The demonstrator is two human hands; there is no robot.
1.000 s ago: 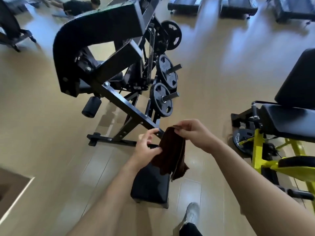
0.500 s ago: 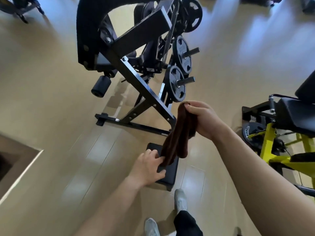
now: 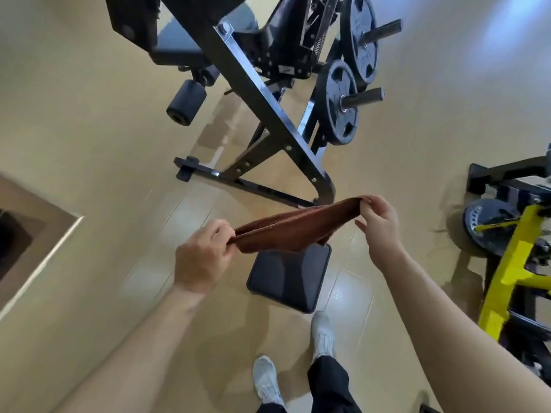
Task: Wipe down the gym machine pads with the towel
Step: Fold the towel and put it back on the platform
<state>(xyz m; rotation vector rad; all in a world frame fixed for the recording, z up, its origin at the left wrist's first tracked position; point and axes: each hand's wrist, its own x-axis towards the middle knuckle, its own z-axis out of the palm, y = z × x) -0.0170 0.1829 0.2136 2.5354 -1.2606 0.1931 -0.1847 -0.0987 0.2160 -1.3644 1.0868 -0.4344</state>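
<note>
Towel (image 3: 293, 226) stretched between left hand (image 3: 202, 257) and right hand (image 3: 377, 225), above pad (image 3: 287, 278). Machine frame (image 3: 262, 102) stands behind pad; 2 plates (image 3: 338, 102) on its right side. Second machine (image 3: 512, 254) at far right. Shoes (image 3: 323, 333) before pad.

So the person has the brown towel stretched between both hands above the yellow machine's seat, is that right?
Not quite. The head view shows the brown towel stretched between the left hand and right hand, but above the black machine's square pad, not the yellow machine, which stands off to the right.
</note>
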